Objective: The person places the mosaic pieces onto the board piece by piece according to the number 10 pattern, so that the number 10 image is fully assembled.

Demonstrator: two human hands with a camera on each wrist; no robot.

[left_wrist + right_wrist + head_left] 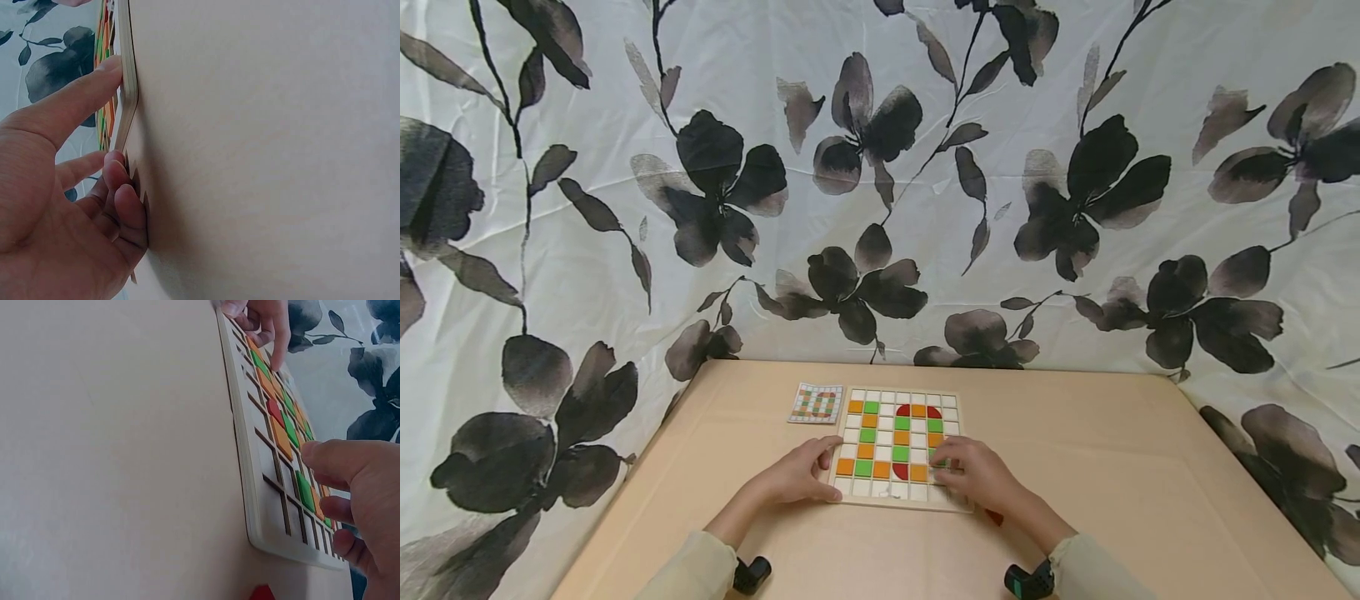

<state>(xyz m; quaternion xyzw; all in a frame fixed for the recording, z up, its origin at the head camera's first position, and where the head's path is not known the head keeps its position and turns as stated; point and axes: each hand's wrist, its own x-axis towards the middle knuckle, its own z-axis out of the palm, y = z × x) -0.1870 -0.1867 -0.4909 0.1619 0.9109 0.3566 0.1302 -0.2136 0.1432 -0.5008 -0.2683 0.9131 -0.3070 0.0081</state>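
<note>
A pale grid board (891,505) lies on the table, several of its cells filled with orange, green and red tiles. My left hand (797,473) grips its front left corner, thumb on the front edge and fingers along the left side. In the left wrist view the thumb (103,78) lies against the board's rim. Over the right part of the board, my right hand (977,475) has its fingertips right at a green tile (304,489). Whether it pinches a tile I cannot tell. Close by lies an orange tile (281,439), set in its cell.
A small card (816,403) with a coloured grid pattern lies left of the board's far corner. One red piece (262,592) is on the table off the board's front right, partly under the right wrist. Behind the table (1075,417) hangs a floral cloth (970,225).
</note>
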